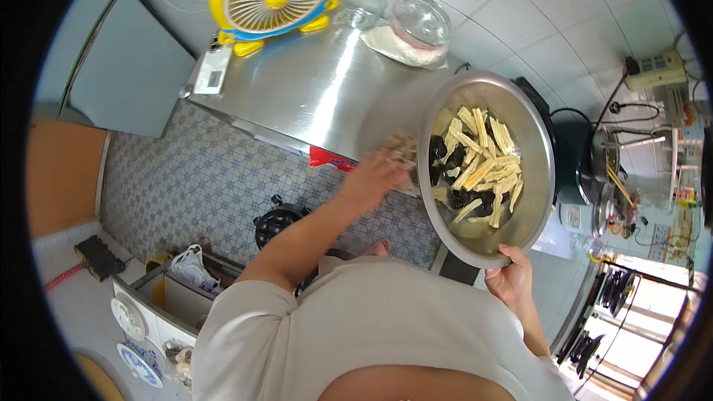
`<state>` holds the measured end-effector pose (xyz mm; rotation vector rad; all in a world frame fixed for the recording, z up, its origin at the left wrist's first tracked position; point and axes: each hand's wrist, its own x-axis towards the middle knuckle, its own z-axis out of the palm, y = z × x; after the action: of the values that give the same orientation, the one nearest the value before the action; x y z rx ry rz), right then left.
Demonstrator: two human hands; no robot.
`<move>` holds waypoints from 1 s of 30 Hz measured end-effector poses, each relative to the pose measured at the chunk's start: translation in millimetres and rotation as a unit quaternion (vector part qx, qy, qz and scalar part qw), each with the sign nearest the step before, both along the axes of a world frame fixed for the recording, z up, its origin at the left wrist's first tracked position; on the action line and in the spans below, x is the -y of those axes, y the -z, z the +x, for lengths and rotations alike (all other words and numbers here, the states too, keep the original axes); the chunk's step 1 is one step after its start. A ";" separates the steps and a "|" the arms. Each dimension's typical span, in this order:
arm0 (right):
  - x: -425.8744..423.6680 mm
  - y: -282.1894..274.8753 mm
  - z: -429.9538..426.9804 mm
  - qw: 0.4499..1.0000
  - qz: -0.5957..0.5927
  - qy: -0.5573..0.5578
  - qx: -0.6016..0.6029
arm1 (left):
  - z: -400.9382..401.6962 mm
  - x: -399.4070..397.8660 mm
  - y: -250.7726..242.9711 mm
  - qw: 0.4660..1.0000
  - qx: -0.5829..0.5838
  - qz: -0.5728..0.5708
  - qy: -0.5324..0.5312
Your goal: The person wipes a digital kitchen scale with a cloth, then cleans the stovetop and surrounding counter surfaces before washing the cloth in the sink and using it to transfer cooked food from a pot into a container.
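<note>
My right hand [509,275] grips the near rim of a large stainless steel basin [537,217], thumb on top. In the basin lie pale yellow dried tofu sticks [479,172] and dark pieces that look like wood ear fungus [437,150], in what seems to be shallow water. Left of the basin, at the front edge of a steel countertop [278,94], my left hand [370,178] is blurred by motion. It holds a crumpled brownish cloth [402,147], also blurred. Whatever supports the basin from below is hidden.
A yellow cartoon fan [273,0], a white phone [213,69], a glass bowl [362,6] and a glass-lidded dish [420,19] stand on the counter. Right of the basin is a dark green appliance [574,156]. A black stool [278,225] stands on the tiled floor.
</note>
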<state>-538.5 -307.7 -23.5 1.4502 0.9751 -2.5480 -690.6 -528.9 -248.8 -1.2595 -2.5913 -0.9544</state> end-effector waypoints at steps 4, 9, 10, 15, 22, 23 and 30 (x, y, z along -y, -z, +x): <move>21.4 10.2 -19.6 1.000 0.004 -0.027 -0.015 | -47.8 117.0 -12.5 0.992 0.008 -0.079 -0.094; 42.6 33.6 -44.2 0.993 0.039 -0.105 -0.031 | -79.6 209.0 -20.8 0.979 -0.018 -0.093 -0.179; 44.0 42.9 -47.2 0.993 0.023 -0.107 -0.031 | -86.8 214.6 -22.1 0.978 0.008 -0.095 -0.187; 58.7 85.7 -61.3 0.984 0.040 -0.172 -0.030 | -137.5 210.6 -13.0 0.964 0.067 -0.092 -0.239; 79.6 119.2 -85.4 0.974 0.047 -0.221 -0.033 | -186.7 185.4 -6.9 0.969 0.019 -0.105 -0.223; 77.9 125.4 -86.2 0.974 0.047 -0.218 -0.033 | -189.4 182.1 -6.1 0.970 0.019 -0.105 -0.220; 71.1 148.8 -105.4 0.982 0.050 -0.180 -0.033 | -199.6 163.8 -3.5 0.956 0.004 -0.145 -0.254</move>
<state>-643.9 -378.8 -172.3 1.0928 1.2595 -2.3249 -890.3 -692.7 -245.3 -0.5596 -2.9133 -0.4958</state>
